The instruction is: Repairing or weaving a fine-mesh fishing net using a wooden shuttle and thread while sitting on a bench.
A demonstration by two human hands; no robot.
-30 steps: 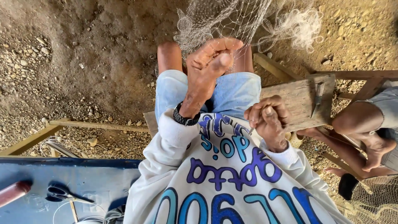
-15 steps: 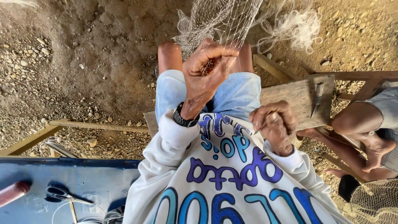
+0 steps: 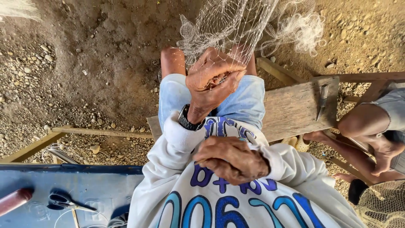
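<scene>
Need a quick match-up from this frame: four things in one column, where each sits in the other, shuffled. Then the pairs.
Things:
1. net
2. scissors
3. knife
4. watch

Places:
A. on the wooden bench
B. on the left wrist
C. pinched in the left hand
D. on the blue surface

Pairs: 1-C, 2-D, 3-A, 4-B

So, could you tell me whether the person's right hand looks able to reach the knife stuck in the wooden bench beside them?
Probably yes. The right hand rests closed against the chest, and the knife stands in the wooden bench on that same side. Nothing lies between them; the left hand alone pinches the net.
</scene>
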